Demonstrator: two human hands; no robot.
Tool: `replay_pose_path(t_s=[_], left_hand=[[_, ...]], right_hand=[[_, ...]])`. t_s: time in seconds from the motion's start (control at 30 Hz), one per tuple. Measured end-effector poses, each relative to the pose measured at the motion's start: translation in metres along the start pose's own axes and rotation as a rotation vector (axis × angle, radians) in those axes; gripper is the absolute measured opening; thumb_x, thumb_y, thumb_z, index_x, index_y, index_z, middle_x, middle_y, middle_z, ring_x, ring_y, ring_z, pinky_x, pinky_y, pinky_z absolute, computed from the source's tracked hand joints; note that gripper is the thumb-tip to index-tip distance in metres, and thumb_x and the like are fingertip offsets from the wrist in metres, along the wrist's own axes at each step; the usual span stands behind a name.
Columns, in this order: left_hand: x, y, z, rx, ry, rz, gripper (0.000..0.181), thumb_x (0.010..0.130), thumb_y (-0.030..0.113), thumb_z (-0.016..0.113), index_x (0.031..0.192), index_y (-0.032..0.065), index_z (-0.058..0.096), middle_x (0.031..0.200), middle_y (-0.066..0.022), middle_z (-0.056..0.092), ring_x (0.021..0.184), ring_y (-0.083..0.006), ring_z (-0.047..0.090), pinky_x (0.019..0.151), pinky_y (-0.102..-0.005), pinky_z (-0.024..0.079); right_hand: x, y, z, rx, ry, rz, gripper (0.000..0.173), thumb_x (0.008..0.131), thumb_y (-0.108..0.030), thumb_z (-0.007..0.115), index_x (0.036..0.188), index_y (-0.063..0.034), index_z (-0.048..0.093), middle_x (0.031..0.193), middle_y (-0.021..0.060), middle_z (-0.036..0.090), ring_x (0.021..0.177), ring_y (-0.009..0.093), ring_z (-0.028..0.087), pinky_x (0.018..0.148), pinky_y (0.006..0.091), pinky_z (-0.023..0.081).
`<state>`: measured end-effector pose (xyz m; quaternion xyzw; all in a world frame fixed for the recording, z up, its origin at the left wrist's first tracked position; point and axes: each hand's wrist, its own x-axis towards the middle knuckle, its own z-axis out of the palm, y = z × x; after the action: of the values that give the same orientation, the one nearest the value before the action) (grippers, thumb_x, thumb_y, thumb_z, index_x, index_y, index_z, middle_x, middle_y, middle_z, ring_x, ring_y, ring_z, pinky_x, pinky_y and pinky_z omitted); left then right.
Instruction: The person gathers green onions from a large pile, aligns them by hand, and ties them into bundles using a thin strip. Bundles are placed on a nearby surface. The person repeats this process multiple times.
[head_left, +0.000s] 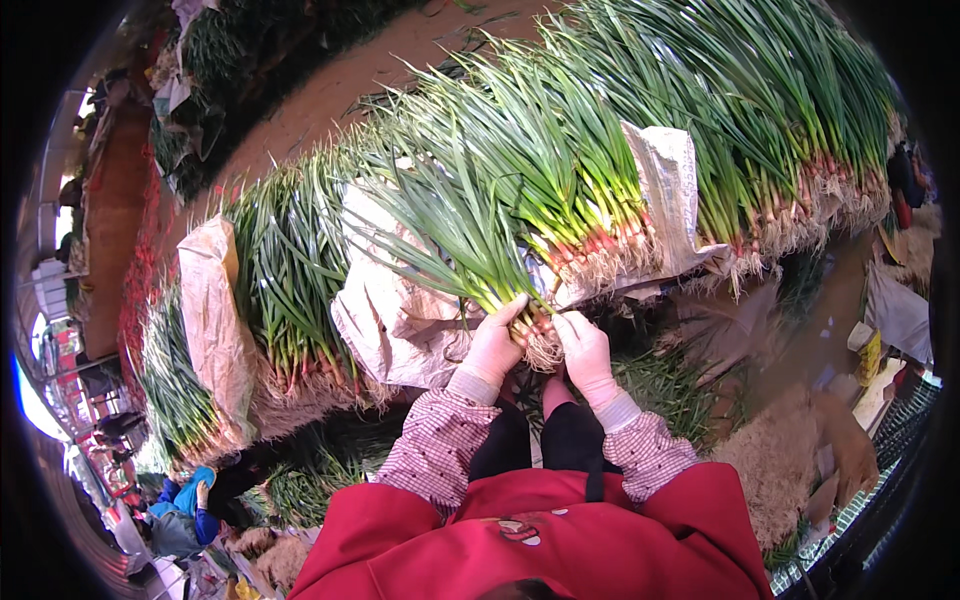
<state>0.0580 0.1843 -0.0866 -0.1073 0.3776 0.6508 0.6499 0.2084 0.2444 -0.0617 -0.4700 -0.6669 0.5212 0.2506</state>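
My left hand (496, 343) is closed around the lower stems of a bunch of green garlic (480, 251). The leaves fan up and to the left, and the reddish bases and white roots (543, 349) point towards me. Opposite it, my right hand (583, 349) pinches a thin green stem or leaf at the right side of the same bunch. Both hands look to be in pale gloves. Just behind the bunch, a thicker row of green garlic (592, 202) lies with its roots towards me, and a white woven sack (409, 315) lies to the left.
More green garlic stands in rows to the left (296, 300) and right (787, 135), parted by woven sacks (210, 277). Cut leaves (667, 390) litter the ground near my legs. A root heap (772, 465) is at lower right. Another person (184, 506) in blue is at lower left.
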Motion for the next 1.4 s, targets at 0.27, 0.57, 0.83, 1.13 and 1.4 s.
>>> replay_pose_path(t_s=[0.27, 0.57, 0.83, 1.13, 1.4], left_hand=[[-0.047, -0.019, -0.001, 0.215, 0.174, -0.037, 0.017, 0.093, 0.012, 0.054, 0.102, -0.0019, 0.058, 0.079, -0.0092, 0.062, 0.063, -0.0185, 0.06, 0.057, -0.0301, 0.05], [-0.067, -0.02, 0.022, 0.355, 0.271, 0.093, 0.013, 0.091, 0.01, 0.058, 0.096, -0.0015, 0.059, 0.072, -0.0068, 0.061, 0.054, -0.0147, 0.056, 0.048, -0.0249, 0.046], [-0.125, 0.083, 0.006, 0.203, 0.267, 0.423, 0.023, 0.094, 0.017, 0.054, 0.108, -0.0006, 0.057, 0.082, -0.0071, 0.062, 0.062, -0.0158, 0.057, 0.053, -0.0285, 0.047], [-0.054, 0.044, -0.005, -0.036, 0.029, 0.064, 0.026, 0.094, 0.012, 0.051, 0.114, -0.0048, 0.053, 0.092, -0.0084, 0.06, 0.085, -0.0212, 0.058, 0.078, -0.0349, 0.049], [-0.03, 0.015, -0.019, 0.104, 0.151, 0.07, 0.029, 0.095, 0.006, 0.045, 0.119, -0.0084, 0.051, 0.113, -0.0154, 0.061, 0.107, -0.0255, 0.059, 0.093, -0.0342, 0.048]], right_hand=[[0.034, -0.019, 0.019, 0.51, -0.52, 0.561, 0.019, 0.085, -0.017, 0.067, 0.093, 0.0005, 0.065, 0.076, 0.0004, 0.062, 0.059, 0.007, 0.053, 0.053, 0.0219, 0.042], [0.004, -0.031, 0.03, -0.14, 0.03, -0.069, 0.018, 0.083, -0.017, 0.066, 0.084, 0.0004, 0.062, 0.076, 0.0145, 0.061, 0.071, 0.031, 0.059, 0.068, 0.0403, 0.046], [-0.05, 0.127, -0.138, -1.108, -0.459, 0.257, 0.028, 0.086, -0.033, 0.062, 0.096, -0.0068, 0.065, 0.098, 0.0122, 0.065, 0.093, 0.03, 0.063, 0.082, 0.0441, 0.048], [0.111, 0.054, 0.025, -0.885, -0.297, 0.147, 0.041, 0.084, -0.045, 0.055, 0.103, -0.0097, 0.063, 0.084, 0.011, 0.07, 0.076, 0.032, 0.067, 0.069, 0.0434, 0.053], [0.053, -0.007, 0.021, -0.419, -0.787, -0.179, 0.035, 0.085, -0.042, 0.056, 0.082, -0.0081, 0.065, 0.074, 0.0121, 0.065, 0.069, 0.031, 0.063, 0.067, 0.0385, 0.05]])
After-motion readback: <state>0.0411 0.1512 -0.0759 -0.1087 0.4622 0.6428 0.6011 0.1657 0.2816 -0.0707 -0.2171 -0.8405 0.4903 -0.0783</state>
